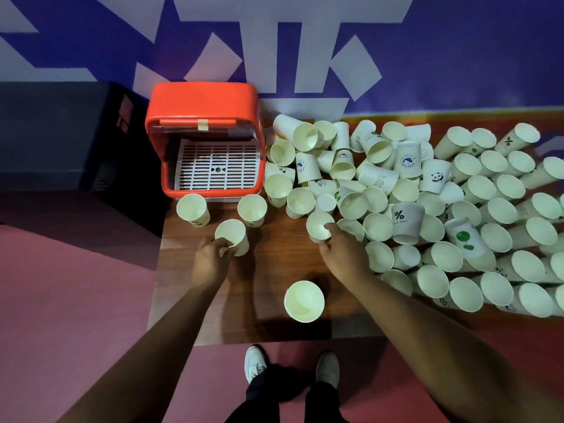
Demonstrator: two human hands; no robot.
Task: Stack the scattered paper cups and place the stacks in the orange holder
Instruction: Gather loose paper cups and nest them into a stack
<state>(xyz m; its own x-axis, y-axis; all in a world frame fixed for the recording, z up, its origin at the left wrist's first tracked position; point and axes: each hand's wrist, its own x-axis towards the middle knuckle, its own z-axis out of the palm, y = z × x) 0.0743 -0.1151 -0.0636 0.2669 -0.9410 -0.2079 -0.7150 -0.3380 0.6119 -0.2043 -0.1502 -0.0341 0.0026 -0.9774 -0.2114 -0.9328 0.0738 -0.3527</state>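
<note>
**Two hands, two cups, one open holder**

Dozens of paper cups cover the right half of a wooden table (274,270), most tipped on their sides in a heap (427,209) that runs from beside the holder out to the right edge of the picture. Some carry prints: a panda, a percent sign, a green dot.

From the head camera, the left hand (210,261) is closed around an upright cup (232,236), fingers wrapped on its near wall, mouth facing up. The right hand (341,254) grips a second cup (319,229) at the heap's near-left edge, thumb on its rim and fingers curled round its near side; this cup touches its neighbours in the heap.

Three more cups stand apart from the heap. Two (193,209) (252,210) are upright just before the holder's front lip, and a lone one (304,301) sits near the table's front edge, between the two forearms.

An orange holder (201,102) stands at the table's far-left corner against a blue-and-white wall, just beside the heap. Its front is open, showing a white slotted tray (218,169) with no cups on it.

Below the table, two white shoes (256,363) stand on a reddish floor (76,285).
</note>
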